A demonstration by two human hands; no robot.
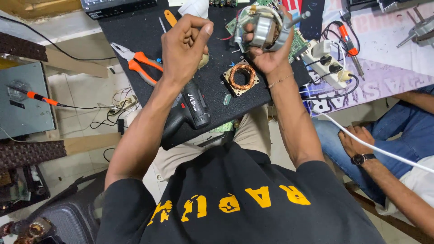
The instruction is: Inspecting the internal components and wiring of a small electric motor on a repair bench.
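My right hand (266,54) grips a round metal motor housing (262,29) with a shaft sticking out to the right, held up above the black mat (135,31). My left hand (185,47) is raised beside it with the fingers curled into a fist; I cannot tell if anything small is pinched in it. Below the hands, a square stator with copper windings (241,77) lies flat on the mat. A black cordless drill (192,110) lies under my left forearm.
Orange-handled pliers (135,63) and an orange screwdriver (170,17) lie on the mat. A white power strip (325,65) with plugs sits at right, next to a soldering iron (348,38). Another person in jeans, wearing a wristwatch (364,158), sits at right.
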